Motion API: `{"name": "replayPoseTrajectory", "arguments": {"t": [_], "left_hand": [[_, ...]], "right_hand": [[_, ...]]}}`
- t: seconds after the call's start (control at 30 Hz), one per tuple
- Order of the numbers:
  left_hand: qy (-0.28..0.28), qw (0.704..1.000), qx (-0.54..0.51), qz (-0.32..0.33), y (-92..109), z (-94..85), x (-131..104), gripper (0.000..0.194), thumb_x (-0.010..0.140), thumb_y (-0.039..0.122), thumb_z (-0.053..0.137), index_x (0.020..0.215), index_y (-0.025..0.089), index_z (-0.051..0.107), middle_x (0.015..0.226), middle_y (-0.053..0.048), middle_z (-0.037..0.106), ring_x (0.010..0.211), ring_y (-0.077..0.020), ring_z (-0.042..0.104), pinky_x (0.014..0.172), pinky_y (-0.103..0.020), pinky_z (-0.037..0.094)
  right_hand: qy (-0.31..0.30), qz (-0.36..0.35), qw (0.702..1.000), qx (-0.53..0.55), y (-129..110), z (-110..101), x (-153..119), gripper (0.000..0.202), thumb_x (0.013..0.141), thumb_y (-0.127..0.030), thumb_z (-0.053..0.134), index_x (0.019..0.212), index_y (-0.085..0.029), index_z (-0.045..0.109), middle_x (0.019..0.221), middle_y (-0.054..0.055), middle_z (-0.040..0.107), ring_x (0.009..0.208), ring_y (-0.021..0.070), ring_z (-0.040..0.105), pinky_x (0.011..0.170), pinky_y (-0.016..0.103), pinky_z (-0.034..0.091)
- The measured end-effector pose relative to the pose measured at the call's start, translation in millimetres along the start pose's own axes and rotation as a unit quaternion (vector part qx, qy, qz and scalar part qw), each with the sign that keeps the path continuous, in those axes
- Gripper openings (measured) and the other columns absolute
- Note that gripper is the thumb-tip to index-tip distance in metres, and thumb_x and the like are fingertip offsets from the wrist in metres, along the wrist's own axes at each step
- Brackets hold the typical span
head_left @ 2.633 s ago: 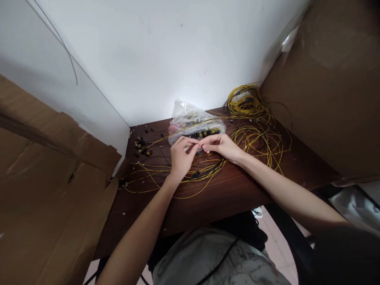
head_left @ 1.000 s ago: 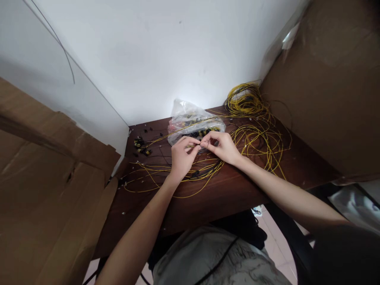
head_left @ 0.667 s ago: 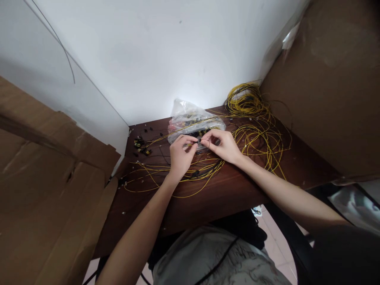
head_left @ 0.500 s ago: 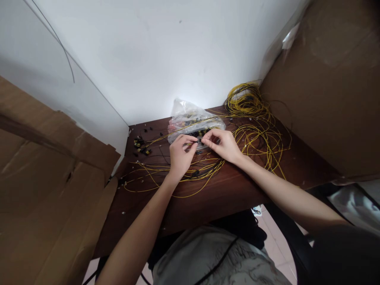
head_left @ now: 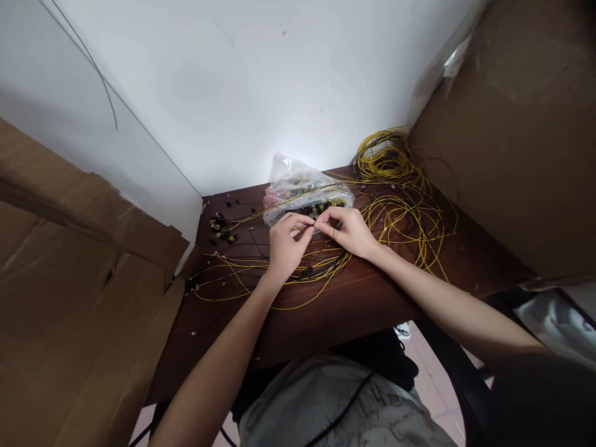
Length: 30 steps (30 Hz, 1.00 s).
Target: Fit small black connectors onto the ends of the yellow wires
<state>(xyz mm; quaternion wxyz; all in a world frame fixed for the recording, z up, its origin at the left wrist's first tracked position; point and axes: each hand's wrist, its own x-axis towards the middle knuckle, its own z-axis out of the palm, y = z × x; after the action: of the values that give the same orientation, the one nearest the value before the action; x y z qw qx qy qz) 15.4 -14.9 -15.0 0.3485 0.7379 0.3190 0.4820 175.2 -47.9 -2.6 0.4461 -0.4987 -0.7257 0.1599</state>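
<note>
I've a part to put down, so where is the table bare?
Mostly bare: the table between the yellow wires and its near edge; also between wires and right cardboard. Crowded: the back, around the left hand, right hand, plastic bag and connectors.

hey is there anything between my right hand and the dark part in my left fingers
Nothing visible: the fingers of the right hand meet those of the left hand at the dark part. The bag lies beyond them, some wires nearer you.
</note>
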Motion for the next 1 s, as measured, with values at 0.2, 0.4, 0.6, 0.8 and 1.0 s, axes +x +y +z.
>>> {"name": "replayPoseTrajectory", "arguments": {"t": [0.2, 0.4, 0.6, 0.8, 1.0], "left_hand": [[0.002, 1.0, 0.003, -0.021, -3.3, -1.0, 1.2, 0.011, 0.075, 0.018, 0.061, 0.085, 0.017, 0.064, 0.088, -0.005, 0.064, 0.077, -0.0135, 0.064, 0.071, -0.027, 0.055], [0.021, 0.999, 0.024, -0.027, -6.5, -4.6, 3.5, 0.012, 0.076, 0.022, 0.06, 0.086, 0.019, 0.065, 0.084, -0.004, 0.066, 0.074, -0.0137, 0.064, 0.069, -0.026, 0.054], [0.031, 0.998, 0.038, -0.026, -3.3, -6.3, 4.0, 0.012, 0.074, 0.023, 0.063, 0.084, 0.019, 0.068, 0.081, -0.003, 0.066, 0.074, -0.0136, 0.064, 0.068, -0.025, 0.053], [0.015, 0.999, 0.024, -0.028, -3.0, -3.5, 2.5, 0.011, 0.073, 0.022, 0.064, 0.082, 0.018, 0.068, 0.082, -0.004, 0.067, 0.073, -0.0136, 0.064, 0.067, -0.025, 0.054], [0.018, 0.997, -0.029, -0.062, -5.7, 0.4, 1.9, 0.015, 0.072, 0.023, 0.065, 0.086, 0.017, 0.065, 0.081, -0.004, 0.067, 0.074, -0.0145, 0.065, 0.069, -0.027, 0.056]], "right_hand": [[0.006, 0.002, 1.0, 0.0, -1.1, -2.2, 1.4, 0.034, 0.082, -0.047, 0.054, 0.078, -0.015, 0.065, 0.072, 0.004, 0.065, 0.065, 0.0138, 0.056, 0.059, 0.024, 0.041], [0.022, 0.005, 1.0, -0.005, -2.3, -4.0, 1.7, 0.03, 0.082, -0.043, 0.055, 0.078, -0.015, 0.065, 0.07, 0.003, 0.064, 0.06, 0.0115, 0.053, 0.057, 0.023, 0.04], [0.016, 0.003, 1.0, -0.016, -2.4, -4.3, 1.0, 0.03, 0.083, -0.043, 0.053, 0.078, -0.015, 0.064, 0.071, 0.003, 0.064, 0.063, 0.013, 0.055, 0.057, 0.024, 0.04], [0.002, 0.0, 1.0, -0.008, -2.1, -2.2, 0.3, 0.035, 0.083, -0.047, 0.052, 0.077, -0.015, 0.064, 0.073, 0.004, 0.065, 0.066, 0.0149, 0.056, 0.061, 0.025, 0.041], [0.0, -0.009, 1.0, 0.002, -3.0, -2.3, -0.1, 0.033, 0.083, -0.045, 0.053, 0.076, -0.014, 0.064, 0.072, 0.004, 0.065, 0.064, 0.0143, 0.056, 0.058, 0.024, 0.04]]}}
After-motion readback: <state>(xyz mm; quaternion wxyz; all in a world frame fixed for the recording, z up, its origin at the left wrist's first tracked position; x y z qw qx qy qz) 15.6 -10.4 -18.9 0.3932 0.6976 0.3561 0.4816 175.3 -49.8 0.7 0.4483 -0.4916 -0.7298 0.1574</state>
